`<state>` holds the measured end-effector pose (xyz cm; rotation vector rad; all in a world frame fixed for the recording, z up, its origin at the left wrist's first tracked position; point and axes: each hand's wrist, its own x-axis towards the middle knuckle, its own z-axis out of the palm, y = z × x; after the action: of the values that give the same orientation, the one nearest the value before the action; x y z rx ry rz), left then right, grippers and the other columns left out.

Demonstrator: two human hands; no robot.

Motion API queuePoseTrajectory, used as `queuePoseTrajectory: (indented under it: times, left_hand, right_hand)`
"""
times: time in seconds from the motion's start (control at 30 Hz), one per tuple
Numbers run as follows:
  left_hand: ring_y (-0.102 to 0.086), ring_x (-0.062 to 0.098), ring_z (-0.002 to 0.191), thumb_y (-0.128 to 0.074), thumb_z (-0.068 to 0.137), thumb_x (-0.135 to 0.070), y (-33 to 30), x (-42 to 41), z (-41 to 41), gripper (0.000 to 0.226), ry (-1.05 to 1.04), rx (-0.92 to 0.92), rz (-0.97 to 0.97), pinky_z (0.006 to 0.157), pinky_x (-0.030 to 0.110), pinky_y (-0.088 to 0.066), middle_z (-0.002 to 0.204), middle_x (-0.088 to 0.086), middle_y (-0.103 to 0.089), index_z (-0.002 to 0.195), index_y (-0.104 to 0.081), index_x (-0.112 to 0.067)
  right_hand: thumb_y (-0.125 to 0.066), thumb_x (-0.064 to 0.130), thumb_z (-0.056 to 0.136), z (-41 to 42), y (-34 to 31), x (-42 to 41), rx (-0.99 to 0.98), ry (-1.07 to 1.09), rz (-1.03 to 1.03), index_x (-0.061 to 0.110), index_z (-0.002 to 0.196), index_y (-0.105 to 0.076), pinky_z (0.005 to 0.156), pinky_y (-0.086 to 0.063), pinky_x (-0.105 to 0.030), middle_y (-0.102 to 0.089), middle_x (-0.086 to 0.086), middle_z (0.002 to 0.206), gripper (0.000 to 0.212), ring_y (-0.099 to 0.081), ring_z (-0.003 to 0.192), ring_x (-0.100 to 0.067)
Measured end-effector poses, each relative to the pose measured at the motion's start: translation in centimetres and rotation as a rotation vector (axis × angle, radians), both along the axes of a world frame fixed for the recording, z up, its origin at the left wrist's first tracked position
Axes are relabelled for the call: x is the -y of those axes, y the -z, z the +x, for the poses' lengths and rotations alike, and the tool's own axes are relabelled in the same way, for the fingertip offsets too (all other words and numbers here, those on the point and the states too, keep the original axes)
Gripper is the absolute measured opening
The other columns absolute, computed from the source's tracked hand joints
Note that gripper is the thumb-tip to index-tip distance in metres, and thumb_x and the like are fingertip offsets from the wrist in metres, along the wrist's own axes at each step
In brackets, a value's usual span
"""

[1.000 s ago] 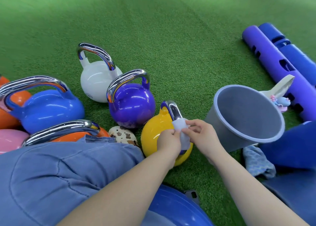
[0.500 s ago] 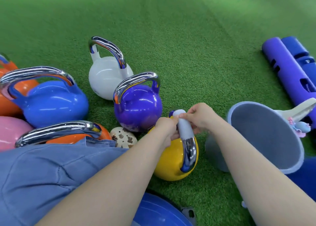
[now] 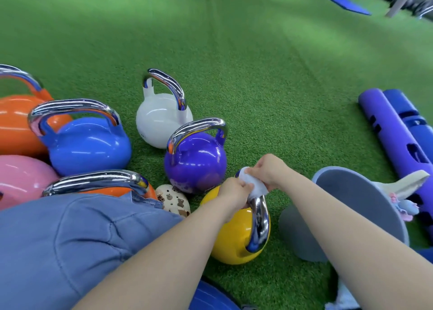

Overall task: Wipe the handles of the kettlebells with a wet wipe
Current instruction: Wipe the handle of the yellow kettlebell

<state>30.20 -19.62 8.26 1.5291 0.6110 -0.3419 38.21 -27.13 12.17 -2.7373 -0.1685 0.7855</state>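
The yellow kettlebell (image 3: 236, 237) sits on the green turf (image 3: 257, 87). Both hands pinch a white wet wipe (image 3: 255, 185) wrapped around the top of its shiny handle (image 3: 259, 218). The left hand (image 3: 234, 193) and right hand (image 3: 269, 171) have curled fingers gripping the wipe. Just behind the yellow kettlebell stands the purple kettlebell (image 3: 195, 159). Just right of it lies a grey bucket (image 3: 346, 216), tipped on its side. Far behind it the turf is wide open.
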Motion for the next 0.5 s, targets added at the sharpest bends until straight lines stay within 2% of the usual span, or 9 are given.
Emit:
queuePoseTrajectory:
  times: [0.07, 0.1, 0.17, 0.23, 0.27, 0.3, 0.37, 0.4, 0.5]
  left_hand:
    - [-0.062, 0.029, 0.081, -0.046, 0.096, -0.016, -0.7, -0.3, -0.8, 0.029, 0.121, -0.010, 0.005, 0.070, 0.033, -0.057, 0.083, 0.013, -0.058, 0.108, -0.058, 0.008]
    - [-0.059, 0.026, 0.075, -0.045, 0.097, -0.016, -1.3, -0.5, -1.1, 0.028, 0.226, -0.029, 0.052, 0.064, 0.027, -0.053, 0.081, 0.012, -0.057, 0.105, -0.058, 0.008]
    - [-0.052, 0.024, 0.065, -0.042, 0.097, -0.015, -3.1, -1.0, -0.7, 0.022, 0.558, -0.047, 0.351, 0.056, 0.025, -0.044, 0.084, 0.015, -0.059, 0.087, -0.056, -0.002]
    - [-0.045, 0.021, 0.055, -0.044, 0.095, -0.015, -5.9, -2.1, 0.3, 0.016, 0.749, 0.012, 0.660, 0.050, 0.026, -0.036, 0.075, 0.013, -0.056, 0.089, -0.056, -0.006]
    - [-0.047, 0.022, 0.058, -0.047, 0.095, -0.016, -7.3, -2.9, 1.0, 0.017, 0.758, 0.059, 0.723, 0.051, 0.028, -0.038, 0.075, 0.012, -0.055, 0.097, -0.058, -0.003]
    - [-0.055, 0.024, 0.068, -0.049, 0.094, -0.017, -8.8, -4.0, 1.7, 0.020, 0.757, 0.127, 0.752, 0.057, 0.029, -0.044, 0.083, 0.012, -0.059, 0.103, -0.059, -0.002]
    - [-0.062, 0.024, 0.099, -0.052, 0.093, -0.015, -12.0, -6.2, 2.6, 0.029, 0.720, 0.227, 0.702, 0.081, 0.031, -0.051, 0.114, 0.009, -0.063, 0.121, -0.058, -0.007]
    - [-0.061, 0.024, 0.106, -0.053, 0.093, -0.013, -13.2, -7.2, 3.0, 0.032, 0.719, 0.244, 0.652, 0.087, 0.033, -0.051, 0.120, 0.009, -0.062, 0.125, -0.056, -0.011]
    - [-0.061, 0.024, 0.104, -0.053, 0.092, -0.010, -15.3, -9.7, 3.4, 0.032, 0.793, 0.250, 0.649, 0.090, 0.035, -0.049, 0.120, 0.012, -0.062, 0.123, -0.057, -0.016]
  right_hand:
    - [-0.058, 0.027, 0.088, -0.6, -0.6, 0.3, 0.001, -0.029, 0.027, 0.006, 0.087, -0.060, 0.061, -0.054, -0.036, -0.064, -0.018, 0.075, 0.021, -0.066, 0.065, -0.034]
    - [-0.059, 0.027, 0.088, -0.9, -0.8, 0.5, -0.011, -0.025, 0.051, 0.007, 0.097, -0.060, 0.063, -0.054, -0.037, -0.063, -0.017, 0.084, 0.021, -0.065, 0.066, -0.034]
    - [-0.061, 0.027, 0.088, -1.2, -1.0, 0.8, -0.039, 0.008, 0.103, 0.011, 0.107, -0.054, 0.064, -0.055, -0.037, -0.059, -0.013, 0.094, 0.027, -0.065, 0.072, -0.032]
    - [-0.062, 0.024, 0.087, -1.3, -1.0, 0.9, -0.076, 0.067, 0.182, 0.009, 0.106, -0.051, 0.069, -0.057, -0.042, -0.062, -0.016, 0.098, 0.027, -0.067, 0.081, -0.034]
    - [-0.062, 0.023, 0.087, -1.3, -1.1, 0.9, -0.092, 0.088, 0.207, 0.008, 0.104, -0.051, 0.072, -0.057, -0.045, -0.063, -0.017, 0.097, 0.025, -0.066, 0.083, -0.034]
    - [-0.063, 0.023, 0.087, -1.3, -1.2, 0.8, -0.100, 0.096, 0.212, 0.008, 0.101, -0.050, 0.072, -0.057, -0.045, -0.063, -0.016, 0.094, 0.024, -0.065, 0.084, -0.032]
    - [-0.063, 0.023, 0.087, -1.1, -1.5, 0.6, -0.116, 0.103, 0.207, 0.008, 0.097, -0.050, 0.072, -0.057, -0.046, -0.061, -0.013, 0.088, 0.021, -0.063, 0.082, -0.031]
    - [-0.063, 0.022, 0.087, -1.0, -1.7, 0.5, -0.126, 0.108, 0.206, 0.008, 0.095, -0.050, 0.074, -0.056, -0.047, -0.061, -0.012, 0.087, 0.021, -0.064, 0.083, -0.032]
    - [-0.063, 0.022, 0.087, -0.6, -1.8, 0.3, -0.147, 0.108, 0.176, 0.008, 0.088, -0.053, 0.080, -0.055, -0.050, -0.067, -0.017, 0.095, 0.017, -0.067, 0.088, -0.033]
